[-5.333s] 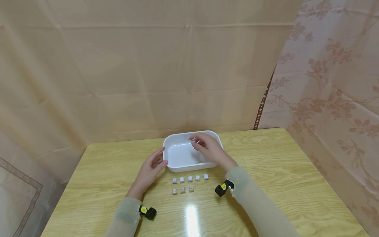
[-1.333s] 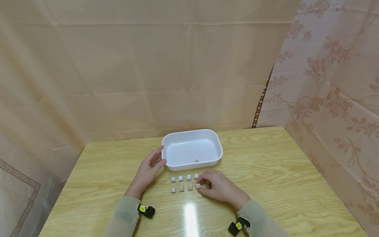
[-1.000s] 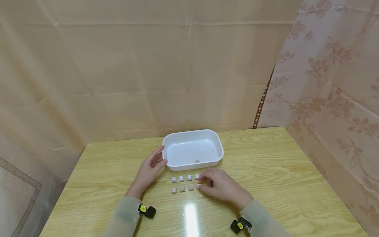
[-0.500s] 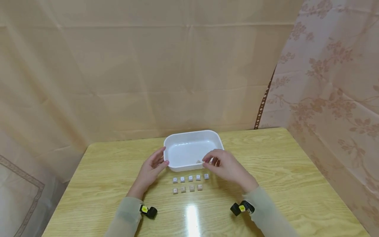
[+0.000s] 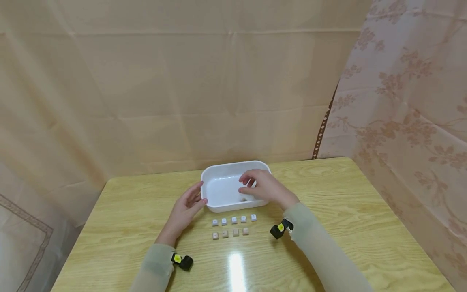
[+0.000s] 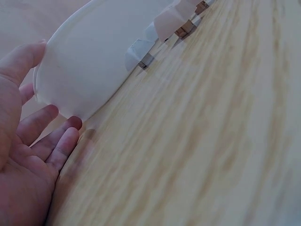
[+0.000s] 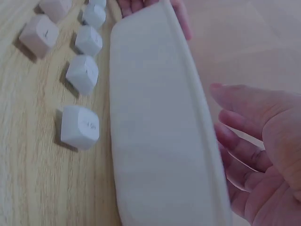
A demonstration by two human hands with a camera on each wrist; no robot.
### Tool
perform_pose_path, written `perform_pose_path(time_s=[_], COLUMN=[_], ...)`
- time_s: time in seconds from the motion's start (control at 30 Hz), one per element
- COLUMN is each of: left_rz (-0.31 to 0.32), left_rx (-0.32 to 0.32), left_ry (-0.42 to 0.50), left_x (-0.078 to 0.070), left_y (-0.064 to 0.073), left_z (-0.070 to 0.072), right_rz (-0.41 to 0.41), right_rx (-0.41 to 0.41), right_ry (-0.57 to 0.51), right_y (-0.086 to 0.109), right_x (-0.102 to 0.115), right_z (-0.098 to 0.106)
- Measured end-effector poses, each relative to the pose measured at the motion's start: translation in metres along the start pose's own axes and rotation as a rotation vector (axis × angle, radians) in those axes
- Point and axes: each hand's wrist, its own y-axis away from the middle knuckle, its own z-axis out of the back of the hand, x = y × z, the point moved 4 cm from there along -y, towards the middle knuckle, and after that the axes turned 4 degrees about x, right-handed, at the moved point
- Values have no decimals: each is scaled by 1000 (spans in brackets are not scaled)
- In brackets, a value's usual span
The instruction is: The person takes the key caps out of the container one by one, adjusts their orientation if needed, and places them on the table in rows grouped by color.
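In the head view a white plastic tray (image 5: pixel 221 208) stands on the table. My left hand (image 5: pixel 183 211) rests against its left end, thumb and fingers touching the wall and rim; the left wrist view shows these fingers (image 6: pixel 61 146) loosely bent. My right hand (image 5: pixel 263 185) is over the tray's right part, thumb and fingers apart, with nothing seen between them. A small beige keycap (image 5: pixel 243 199) lies in the tray by the front wall, partly hidden. In front of the tray are a row of white keycaps (image 5: pixel 234 220) and a nearer row of beige-pinkish keycaps (image 5: pixel 236 232).
The wooden table (image 5: pixel 146 211) extends to both sides. A beige curtain (image 5: pixel 182 101) hangs behind it, and a floral cloth (image 5: pixel 412 121) hangs on the right. Up close in the right wrist view, a white keycap (image 7: pixel 80 127) sits beside the tray wall.
My right hand has left the nearer row, where a keycap now sits at the right end, and moved forward over the tray. My left hand has stayed at the tray's left end.
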Motion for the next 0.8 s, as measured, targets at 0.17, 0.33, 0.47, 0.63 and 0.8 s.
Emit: perform_pose_path(time_s=[0.17,0.33,0.47,0.63,0.8], left_rz=[-4,-23,-50,-70,-70], left_rx=[-11,-8,0,3,3], left_ry=[12,20,26,27,13], left_x=[-3,-4,-2,-2,-3], left_y=[1,1,2,3,3], left_z=[0,1,2,2,2], right_rz=[-38,-50,-55,-59,-67], right_rx=[45,87,104,117,121], right_ry=[-54,-90,-60,38,66], right_y=[-3,-3,-5,-6,-8], right_x=[-10,-13,-14,-16,-17], right_z=[-4,-10,-16,-23,-26])
